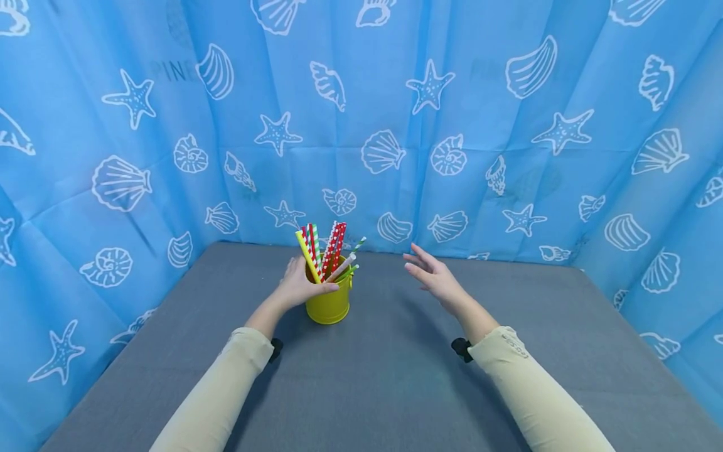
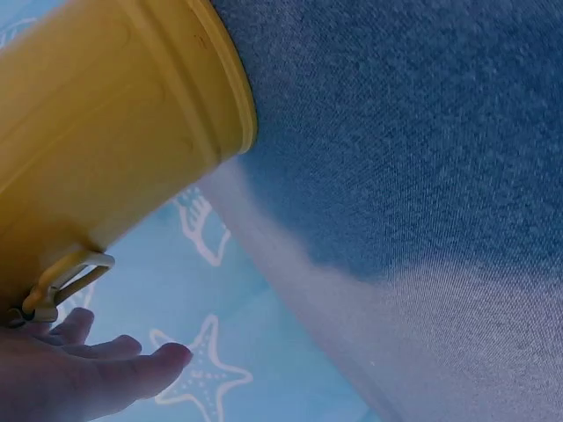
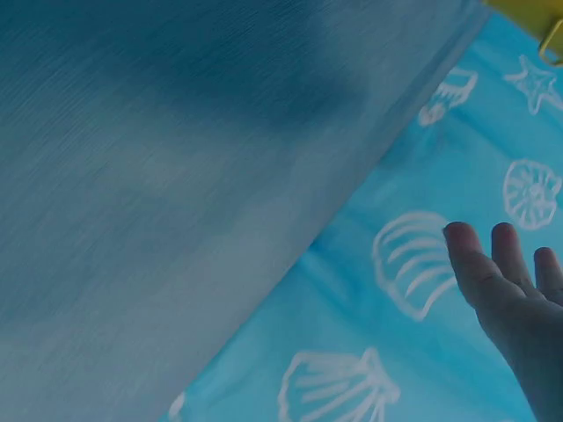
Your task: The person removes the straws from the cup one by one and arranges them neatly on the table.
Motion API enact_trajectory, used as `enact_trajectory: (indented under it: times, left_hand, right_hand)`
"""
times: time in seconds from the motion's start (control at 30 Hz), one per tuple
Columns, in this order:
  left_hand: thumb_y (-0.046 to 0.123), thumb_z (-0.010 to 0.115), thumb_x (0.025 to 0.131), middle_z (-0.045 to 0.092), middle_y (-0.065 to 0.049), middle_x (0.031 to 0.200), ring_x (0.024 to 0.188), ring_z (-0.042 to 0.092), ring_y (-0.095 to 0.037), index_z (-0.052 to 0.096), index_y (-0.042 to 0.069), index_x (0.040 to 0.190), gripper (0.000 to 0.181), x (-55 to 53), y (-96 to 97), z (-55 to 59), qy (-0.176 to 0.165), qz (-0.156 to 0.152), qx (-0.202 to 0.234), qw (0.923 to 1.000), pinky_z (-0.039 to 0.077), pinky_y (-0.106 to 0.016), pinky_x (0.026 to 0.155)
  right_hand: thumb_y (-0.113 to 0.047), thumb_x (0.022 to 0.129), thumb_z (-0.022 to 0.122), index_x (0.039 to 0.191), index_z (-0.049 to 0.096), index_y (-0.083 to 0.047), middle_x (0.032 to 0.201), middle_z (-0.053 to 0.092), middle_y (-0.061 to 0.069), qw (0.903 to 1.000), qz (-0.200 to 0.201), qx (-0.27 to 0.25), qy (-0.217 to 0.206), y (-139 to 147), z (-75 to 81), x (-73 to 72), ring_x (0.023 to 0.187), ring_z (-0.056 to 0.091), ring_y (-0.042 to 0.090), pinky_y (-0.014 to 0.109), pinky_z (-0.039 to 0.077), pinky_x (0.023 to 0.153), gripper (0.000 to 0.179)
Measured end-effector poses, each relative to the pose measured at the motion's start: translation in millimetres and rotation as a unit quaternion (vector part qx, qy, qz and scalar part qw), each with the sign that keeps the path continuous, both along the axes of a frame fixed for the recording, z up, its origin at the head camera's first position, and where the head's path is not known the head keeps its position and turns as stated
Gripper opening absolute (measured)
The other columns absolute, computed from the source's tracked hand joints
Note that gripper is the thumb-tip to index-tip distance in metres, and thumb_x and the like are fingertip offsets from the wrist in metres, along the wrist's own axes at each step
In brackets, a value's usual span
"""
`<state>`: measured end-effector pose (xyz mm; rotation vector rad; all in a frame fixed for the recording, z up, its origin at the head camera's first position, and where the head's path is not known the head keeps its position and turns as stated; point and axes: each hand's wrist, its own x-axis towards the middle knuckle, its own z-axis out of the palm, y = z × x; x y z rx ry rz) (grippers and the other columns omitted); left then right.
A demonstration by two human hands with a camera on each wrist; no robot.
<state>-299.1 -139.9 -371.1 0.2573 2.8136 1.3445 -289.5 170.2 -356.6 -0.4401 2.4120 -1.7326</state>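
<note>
A yellow bucket point(image 1: 327, 306) stands upright on the grey-covered table, full of paper straws point(image 1: 324, 251), striped, dotted and plain. My left hand point(image 1: 299, 285) is at the bucket's left side, its thumb across the front near the rim. In the left wrist view, extended fingers point(image 2: 114, 374) lie beside the yellow bucket wall point(image 2: 106, 114) and its small handle loop point(image 2: 70, 277); whether they touch it is unclear. My right hand point(image 1: 437, 282) hovers above the table, right of the bucket, with spread fingers and nothing held. The right wrist view also shows its loose fingers point(image 3: 501, 264).
Grey cloth covers the table point(image 1: 384, 376). A blue curtain point(image 1: 361, 125) with white shells and starfish hangs behind the table and along both sides. A dark band point(image 1: 462, 349) sits at the right wrist, another point(image 1: 275, 349) at the left.
</note>
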Motion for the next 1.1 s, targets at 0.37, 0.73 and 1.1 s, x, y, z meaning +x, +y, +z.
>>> enact_trajectory:
  times: [0.37,0.73,1.1]
  left_hand:
    - [0.034,0.078,0.082,0.038,-0.017,0.142,0.125,0.044,-0.032,0.027,0.006,0.145,0.086,-3.2,4.8,-7.2,-0.037,-0.026,0.136,0.9896,0.036,-0.051,0.106]
    - [0.025,0.078,0.083,0.038,-0.016,0.144,0.128,0.044,-0.033,0.025,0.006,0.148,0.086,-3.3,4.1,-3.0,-0.044,-0.037,0.177,0.9826,0.033,-0.051,0.108]
    - [0.021,0.077,0.084,0.041,-0.016,0.144,0.127,0.046,-0.033,0.027,0.007,0.147,0.081,-4.6,6.1,-2.9,-0.047,-0.046,0.194,0.9788,0.033,-0.050,0.109]
  right_hand:
    - [-0.019,0.101,0.055,0.155,0.025,-0.018,0.150,0.040,0.010,0.9976,0.019,-0.065,-0.016,-48.7,1.2,-20.9,0.136,0.039,0.031,0.058,0.029,0.108,0.062]
    - [-0.013,0.097,0.060,0.152,0.035,-0.015,0.145,0.047,0.014,0.9963,-0.004,-0.086,0.003,-87.9,1.4,-36.2,0.133,0.045,0.028,0.045,0.035,0.108,0.059]
    - [-0.002,0.098,0.055,0.146,0.043,-0.006,0.133,0.056,0.018,0.9936,-0.011,-0.112,0.008,-104.1,-0.1,-38.2,0.129,0.048,0.029,0.045,0.036,0.108,0.050]
